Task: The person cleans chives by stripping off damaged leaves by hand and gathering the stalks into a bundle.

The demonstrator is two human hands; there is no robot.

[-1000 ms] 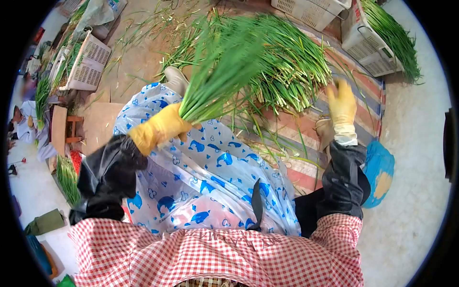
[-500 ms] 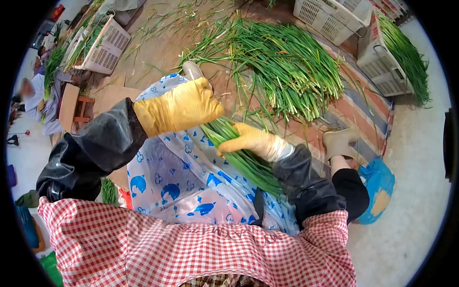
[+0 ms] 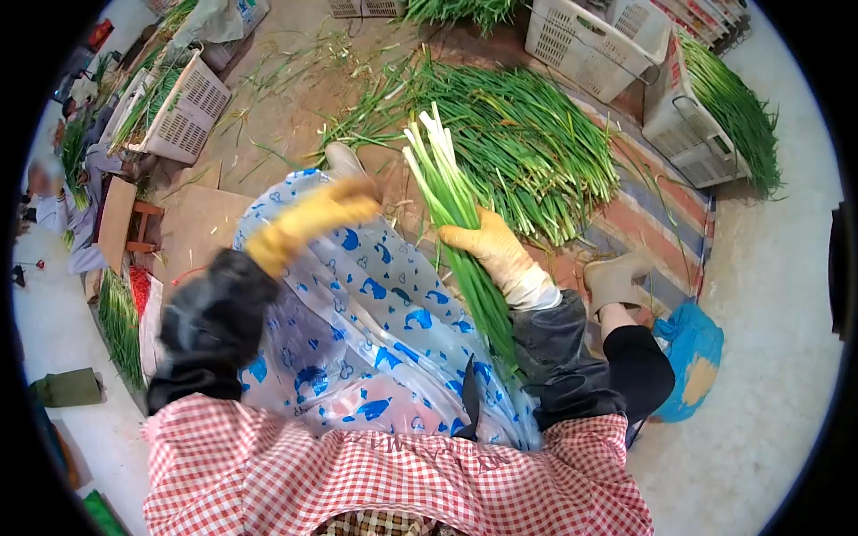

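Observation:
My right hand [image 3: 493,255], in a yellow glove, is closed round a bunch of green onions [image 3: 460,201]. Their white ends point away from me, and the green leaves hang down toward my lap. My left hand [image 3: 317,219], gloved in yellow too, is smeared by motion to the left of the bunch, apart from it. Its fingers are too blurred to read. Beneath both hands, a clear plastic apron with blue prints [image 3: 357,295] covers my lap. Beyond my right hand lies a large pile of green onions [image 3: 527,143] on the floor.
White crates stand at the back left [image 3: 189,107], back [image 3: 585,49] and right [image 3: 693,134], the right one filled with greens. A blue plastic bag [image 3: 693,357] sits by my right leg. At far left are a small wooden stool [image 3: 143,228] and another person [image 3: 54,192].
My left hand has come away from the bunch's end and moved left and down, uncovering the white ends. My right hand still grips the bunch, now more upright. The view has shifted slightly.

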